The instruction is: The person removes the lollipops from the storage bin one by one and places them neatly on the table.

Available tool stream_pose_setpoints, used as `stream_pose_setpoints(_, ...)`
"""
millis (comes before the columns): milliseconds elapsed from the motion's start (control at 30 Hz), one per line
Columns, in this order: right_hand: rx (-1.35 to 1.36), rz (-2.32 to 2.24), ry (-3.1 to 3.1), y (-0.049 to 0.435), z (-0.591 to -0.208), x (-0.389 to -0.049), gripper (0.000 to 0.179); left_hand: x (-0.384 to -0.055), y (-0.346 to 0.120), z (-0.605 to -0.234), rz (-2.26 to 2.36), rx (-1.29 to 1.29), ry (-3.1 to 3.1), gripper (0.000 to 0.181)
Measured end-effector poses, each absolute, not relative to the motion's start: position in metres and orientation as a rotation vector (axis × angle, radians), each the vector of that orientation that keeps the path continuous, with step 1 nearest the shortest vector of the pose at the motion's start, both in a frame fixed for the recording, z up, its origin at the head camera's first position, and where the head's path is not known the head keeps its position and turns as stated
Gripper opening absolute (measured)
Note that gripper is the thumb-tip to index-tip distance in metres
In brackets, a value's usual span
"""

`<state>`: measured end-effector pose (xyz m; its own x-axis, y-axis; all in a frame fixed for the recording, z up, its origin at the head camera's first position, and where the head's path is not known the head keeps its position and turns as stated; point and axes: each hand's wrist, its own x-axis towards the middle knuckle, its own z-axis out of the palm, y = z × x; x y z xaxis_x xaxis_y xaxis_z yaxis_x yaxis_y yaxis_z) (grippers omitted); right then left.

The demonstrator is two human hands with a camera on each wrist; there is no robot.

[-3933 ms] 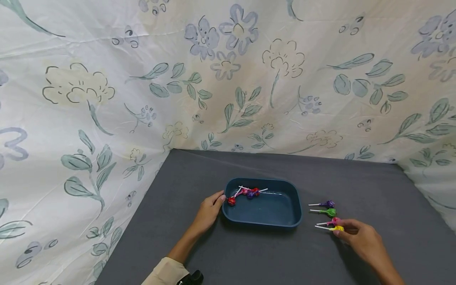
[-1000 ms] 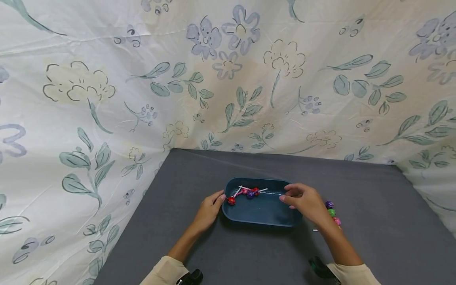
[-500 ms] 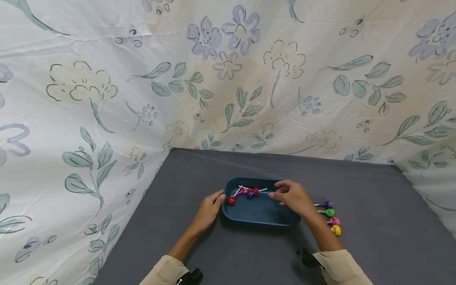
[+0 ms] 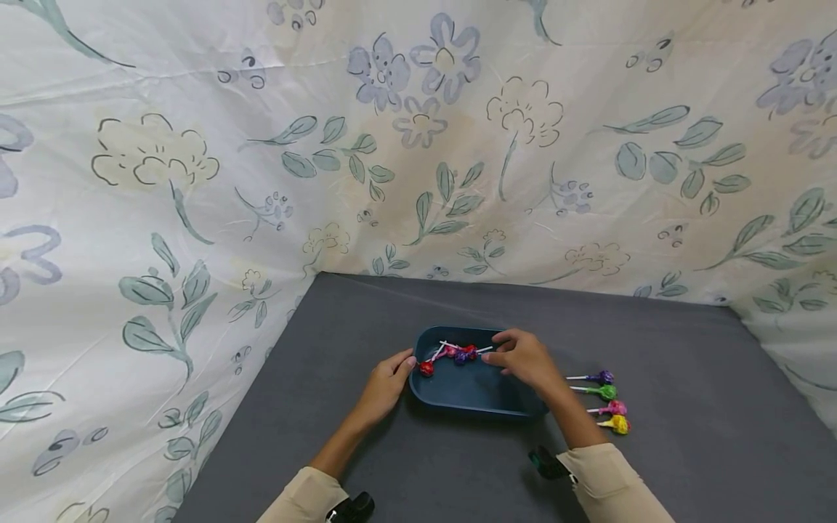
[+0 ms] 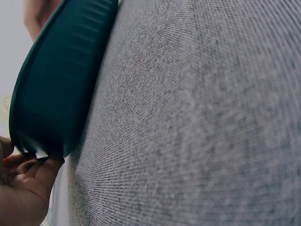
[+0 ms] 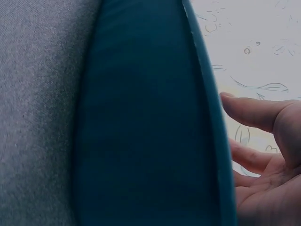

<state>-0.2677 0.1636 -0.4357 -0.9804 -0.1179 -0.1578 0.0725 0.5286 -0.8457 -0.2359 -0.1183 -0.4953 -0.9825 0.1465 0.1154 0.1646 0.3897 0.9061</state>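
Note:
A dark blue rectangular tray (image 4: pixel 480 414) rests on the grey cloth. My left hand (image 4: pixel 384 383) grips its left end, thumb on the rim and fingers against the outer wall, as the left wrist view also shows. Several lollipops lie bunched in the tray's left half: a red lollipop (image 4: pixel 426 369) at the edge, then pink, a purple lollipop (image 4: pixel 461 358) and another red lollipop (image 4: pixel 471 351). My right hand (image 4: pixel 524 358) reaches over the tray's right end, thumb and fingers apart, thumb tip beside a white stick. In the right wrist view the tray wall partly hides its fingertips.
Right of the tray lies a column of lollipops, sticks pointing left: a purple lollipop (image 4: pixel 606 377), a green lollipop (image 4: pixel 608 392), a pink lollipop (image 4: pixel 616 408) and a yellow lollipop (image 4: pixel 619 425). Flowered fabric (image 4: pixel 523 203) hangs behind and beside the grey cloth (image 4: pixel 686 392).
My right hand has left the yellow lollipop on the cloth and moved left over the tray, up to the lollipop sticks. The left hand has kept its grip on the tray.

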Motion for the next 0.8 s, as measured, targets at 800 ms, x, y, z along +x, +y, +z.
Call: stream_pose_setpoints(800, -0.023, -1.259, 2.699, 0.131, -0.442, -0.28, 0.04, -0.234, -0.121, -0.494, -1.743, -0.267, -2.597, 0.044)
